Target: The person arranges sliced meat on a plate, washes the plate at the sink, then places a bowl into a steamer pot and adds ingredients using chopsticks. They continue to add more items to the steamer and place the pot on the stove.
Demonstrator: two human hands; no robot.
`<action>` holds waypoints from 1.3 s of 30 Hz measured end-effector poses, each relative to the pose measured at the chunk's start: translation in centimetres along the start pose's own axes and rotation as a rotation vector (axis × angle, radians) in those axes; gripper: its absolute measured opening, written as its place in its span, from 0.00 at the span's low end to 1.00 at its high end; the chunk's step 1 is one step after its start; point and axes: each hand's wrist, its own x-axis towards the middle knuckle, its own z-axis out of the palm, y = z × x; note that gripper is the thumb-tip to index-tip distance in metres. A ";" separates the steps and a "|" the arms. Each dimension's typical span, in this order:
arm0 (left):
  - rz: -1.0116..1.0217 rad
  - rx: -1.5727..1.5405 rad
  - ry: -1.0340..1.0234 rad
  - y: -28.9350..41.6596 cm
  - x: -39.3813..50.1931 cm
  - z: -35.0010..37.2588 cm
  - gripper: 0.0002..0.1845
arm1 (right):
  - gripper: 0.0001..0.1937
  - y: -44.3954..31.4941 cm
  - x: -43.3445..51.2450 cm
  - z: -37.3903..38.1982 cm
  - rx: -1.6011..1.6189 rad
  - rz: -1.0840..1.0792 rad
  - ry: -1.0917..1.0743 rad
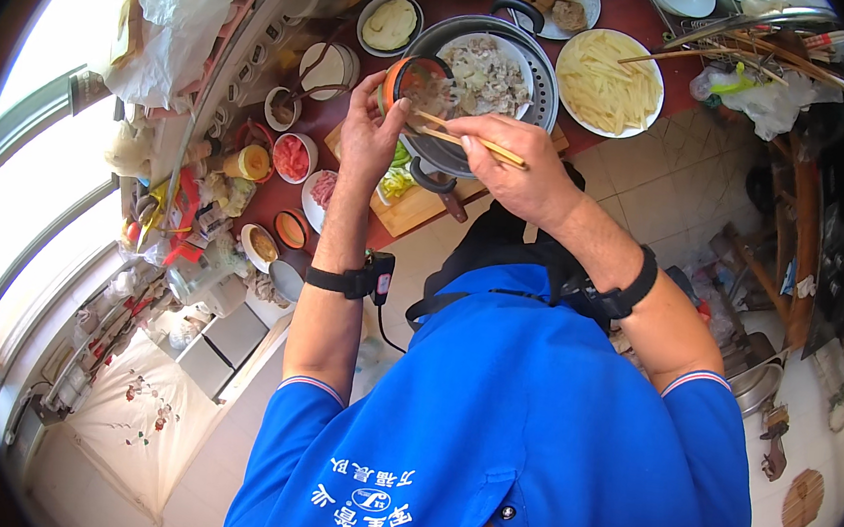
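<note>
My left hand point(374, 127) holds an orange bowl point(395, 84) with a dark inside, tilted over a white plate point(532, 85). Chopped, pale greyish food point(495, 78) covers much of that plate. The plate sits in a metal steamer pot point(547, 67) with holes near its rim and black handles. A pair of wooden chopsticks point(503, 152) is gripped in my right hand point(524, 167), their tips at the mouth of the bowl. What is left inside the bowl is blurred. Sliced green vegetables point(397, 178) lie on a wooden cutting board point(403, 215) below the pot, partly hidden by it.
A plate of pale cut strips point(607, 80) stands right of the pot. To the left are a bowl of red pieces point(292, 156), a plate of pink meat point(323, 189) and a bowl of dough point(389, 23). A knife handle point(453, 207) juts past the board's edge.
</note>
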 end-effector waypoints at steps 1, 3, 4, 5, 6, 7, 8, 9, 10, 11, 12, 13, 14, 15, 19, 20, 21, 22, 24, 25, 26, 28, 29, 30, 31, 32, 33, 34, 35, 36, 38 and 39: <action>-0.012 -0.025 -0.016 0.1 0.0 0.1 0.31 | 0.12 0.3 0.0 0.3 0.014 0.053 -0.009; 0.036 -0.009 -0.018 0.1 -0.1 0.5 0.30 | 0.12 1.3 -0.1 0.6 0.038 0.174 -0.033; 0.069 -0.017 -0.030 0.1 -0.1 0.7 0.30 | 0.12 1.9 -0.3 0.2 0.015 0.230 -0.057; 0.039 -0.009 -0.019 0.0 -0.1 0.8 0.30 | 0.12 2.4 -0.4 0.0 0.010 0.200 -0.048; 0.033 -0.018 -0.019 -0.1 0.0 0.8 0.30 | 0.12 2.9 -0.5 -0.2 0.004 0.168 -0.040; 0.029 -0.040 -0.020 -0.3 0.0 0.8 0.30 | 0.12 3.3 -0.7 -0.5 -0.011 0.166 -0.039; 0.011 -0.091 -0.030 -0.4 0.0 0.9 0.30 | 0.12 3.6 -0.9 -0.7 -0.054 0.129 -0.043; 0.032 -0.052 -0.030 -0.6 0.0 1.0 0.30 | 0.12 3.8 -1.1 -0.8 -0.074 0.102 -0.046; 0.042 -0.021 -0.029 -0.8 0.0 1.1 0.30 | 0.12 4.0 -1.2 -0.9 -0.100 0.086 -0.051; 0.028 0.010 -0.025 -0.9 0.1 1.2 0.31 | 0.12 4.2 -1.2 -1.0 -0.127 0.069 -0.054; 0.054 -0.005 -0.018 -1.0 0.1 1.3 0.31 | 0.12 4.3 -1.1 -1.1 -0.151 0.031 -0.054; 0.053 -0.019 -0.007 -1.1 0.0 1.4 0.30 | 0.12 4.4 -1.0 -1.1 -0.174 -0.006 -0.054; 0.050 -0.037 -0.003 -1.1 0.0 1.5 0.30 | 0.12 4.4 -0.9 -1.3 -0.196 -0.043 -0.054; 0.056 -0.031 0.002 -1.1 0.0 1.6 0.30 | 0.12 4.3 -0.9 -1.4 -0.207 -0.044 -0.049; 0.044 0.002 0.000 -0.8 -0.3 1.9 0.30 | 0.12 2.8 -1.2 -2.1 -0.198 -0.027 -0.008; 0.033 0.015 -0.001 -0.8 -0.3 2.0 0.30 | 0.12 2.2 -1.5 -2.0 -0.184 -0.016 0.005; 0.028 0.028 0.010 -0.7 -0.3 2.1 0.30 | 0.12 1.8 -1.7 -1.8 -0.162 -0.023 0.019; 0.023 0.039 0.018 -0.7 -0.2 2.2 0.30 | 0.12 1.4 -1.8 -1.3 -0.142 -0.029 0.036; 0.023 0.045 0.022 -0.7 -0.1 2.7 0.30 | 0.12 1.3 -1.9 -0.4 -0.125 -0.033 0.034; 0.028 0.044 0.026 -0.7 0.0 2.8 0.31 | 0.12 1.5 -1.8 0.0 -0.137 -0.029 0.038; 0.033 0.046 0.032 -0.7 0.0 2.8 0.31 | 0.12 1.9 -1.7 0.4 -0.143 -0.029 0.039; 0.011 0.044 0.054 -0.6 0.0 2.7 0.31 | 0.12 2.6 -1.8 1.1 -0.144 0.004 0.060; -0.018 0.041 0.068 -0.5 0.0 2.7 0.31 | 0.13 3.0 -1.8 1.3 -0.152 -0.009 0.058; -0.001 0.040 0.060 -0.5 0.0 2.6 0.31 | 0.13 3.4 -1.9 1.4 -0.158 -0.011 0.054; 0.000 0.038 0.059 -0.4 0.0 2.6 0.31 | 0.13 3.8 -1.9 1.4 -0.163 -0.016 0.051; 0.002 0.027 0.050 -0.3 0.0 2.6 0.31 | 0.13 4.1 -2.0 1.4 -0.185 -0.011 0.056; -0.005 0.055 0.055 -0.1 0.0 2.6 0.31 | 0.13 4.4 -2.0 1.2 -0.203 -0.006 0.060; -0.011 0.074 0.056 0.0 0.0 2.7 0.31 | 0.13 4.6 -2.1 1.0 -0.220 0.007 0.059; -0.015 0.091 0.057 0.1 0.1 2.8 0.31 | 0.13 4.8 -2.1 0.8 -0.229 -0.007 0.061; -0.003 0.122 0.067 0.2 0.1 2.9 0.31 | 0.13 4.9 -2.2 0.5 -0.236 -0.009 0.060; 0.020 0.184 0.085 0.1 0.2 3.1 0.31 | 0.12 5.1 -2.3 -0.1 -0.255 -0.011 0.059; 0.022 0.161 0.085 0.0 0.4 3.2 0.31 | 0.12 5.1 -2.3 -0.3 -0.267 -0.014 0.060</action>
